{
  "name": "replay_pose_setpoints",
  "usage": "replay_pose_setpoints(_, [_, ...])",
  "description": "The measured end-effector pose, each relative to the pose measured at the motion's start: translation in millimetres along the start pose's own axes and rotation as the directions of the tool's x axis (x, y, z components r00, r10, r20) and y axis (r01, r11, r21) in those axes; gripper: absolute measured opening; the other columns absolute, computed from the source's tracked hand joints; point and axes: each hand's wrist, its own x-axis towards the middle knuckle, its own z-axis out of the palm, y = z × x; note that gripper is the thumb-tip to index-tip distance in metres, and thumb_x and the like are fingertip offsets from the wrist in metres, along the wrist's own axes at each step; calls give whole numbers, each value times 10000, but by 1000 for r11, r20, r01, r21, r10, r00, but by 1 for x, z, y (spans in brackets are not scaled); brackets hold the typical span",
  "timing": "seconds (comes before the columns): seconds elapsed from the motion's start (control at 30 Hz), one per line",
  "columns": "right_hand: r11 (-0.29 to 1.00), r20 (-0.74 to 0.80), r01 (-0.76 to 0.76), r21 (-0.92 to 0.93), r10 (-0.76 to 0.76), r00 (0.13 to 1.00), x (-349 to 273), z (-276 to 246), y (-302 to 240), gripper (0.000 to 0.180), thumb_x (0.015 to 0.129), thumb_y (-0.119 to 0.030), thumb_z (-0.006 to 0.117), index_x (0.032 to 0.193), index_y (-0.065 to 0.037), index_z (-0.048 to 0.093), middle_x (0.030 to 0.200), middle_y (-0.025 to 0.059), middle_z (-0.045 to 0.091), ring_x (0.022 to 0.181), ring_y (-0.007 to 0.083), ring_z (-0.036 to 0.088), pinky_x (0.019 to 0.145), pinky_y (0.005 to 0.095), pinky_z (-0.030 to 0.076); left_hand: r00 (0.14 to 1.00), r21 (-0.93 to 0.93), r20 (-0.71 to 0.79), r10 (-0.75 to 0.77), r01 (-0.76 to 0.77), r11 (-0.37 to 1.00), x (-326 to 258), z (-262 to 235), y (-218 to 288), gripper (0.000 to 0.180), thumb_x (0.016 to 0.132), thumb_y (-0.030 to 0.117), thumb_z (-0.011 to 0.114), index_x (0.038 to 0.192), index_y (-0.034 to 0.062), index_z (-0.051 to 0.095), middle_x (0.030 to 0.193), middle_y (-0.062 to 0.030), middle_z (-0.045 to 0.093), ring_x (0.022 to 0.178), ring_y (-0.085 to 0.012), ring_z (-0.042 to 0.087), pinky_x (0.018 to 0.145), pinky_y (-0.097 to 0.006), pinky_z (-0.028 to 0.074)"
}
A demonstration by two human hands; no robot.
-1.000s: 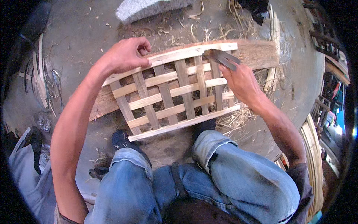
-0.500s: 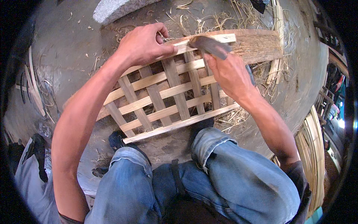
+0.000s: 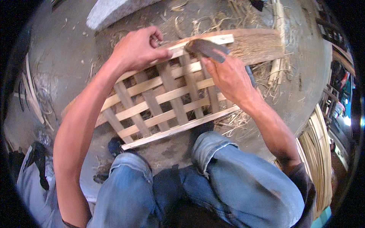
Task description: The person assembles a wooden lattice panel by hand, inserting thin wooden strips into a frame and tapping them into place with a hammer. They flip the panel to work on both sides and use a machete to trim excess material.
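Right, so the R hand has its fingers wrapped round a hammer, dark metal head lying over the top rail of a woven wooden lattice; can't tell if the head's touching the wood or just above it. L hand is up at the same rail, a bit L of the hammer, thumb reaching along it w/ the other fingers curled; can't tell if anything's pinched there. The lattice sits tilted in front of the person's knees, top edge over a thick brown plank whose R end pokes out past the rail, bottom rail nearer the person. Pale strips run crosswise, over & under darker uprights, w/ gaps btwn. Jeans fill the lower part of the view, cuffs rolled. On the floor, loose shavings lie by the lattice's R end, more up top nr the plank. A pale grey block is at the top edge, thin strips are off L, & a stack of long pale slats stands far R.
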Motion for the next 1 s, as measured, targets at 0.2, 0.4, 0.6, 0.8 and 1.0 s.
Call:
replay_pose_setpoints(0.2, [985,-106,-171,-31,167,980,-11,-39,38,246,986,-211,509,924,14,586,791,252,621,728,440,616,616,514,474,998,24,-55,-40,41,999,-5,4,5,594,713,496,735,1121,76,638,958,-96,685,890,-274,668,787,-406,512])
replay_pose_setpoints(0.4, [992,-188,-113,-56,101,977,-12,-51,46,237,983,-201,518,974,27,584,805,244,627,751,441,618,628,515,480,998,15,-37,-43,44,999,-4,5,4,580,725,487,717,1116,68,635,991,-105,672,904,-280,661,803,-410,509])
replay_pose_setpoints(0.6, [998,-217,-54,-45,43,975,-13,-32,63,241,1001,-209,512,932,17,555,668,227,547,603,421,551,556,495,400,979,227,-9,206,-198,953,9,-12,25,557,756,470,703,1101,40,622,1000,-138,670,930,-302,658,811,-418,513])
replay_pose_setpoints(0.8, [995,-198,-99,-4,96,976,-11,-32,60,195,983,-178,526,933,5,569,695,225,568,648,431,564,574,497,421,951,388,68,302,-304,870,68,-16,82,542,815,505,682,1073,32,628,951,-173,682,896,-339,667,784,-433,517])
replay_pose_setpoints(1.0, [997,-110,-75,-4,74,991,-13,-33,71,222,960,-205,537,1050,-13,601,844,257,641,787,438,625,657,517,506,965,262,74,252,-263,929,87,16,80,512,805,507,702,1030,50,649,883,-162,696,854,-320,682,760,-426,523])
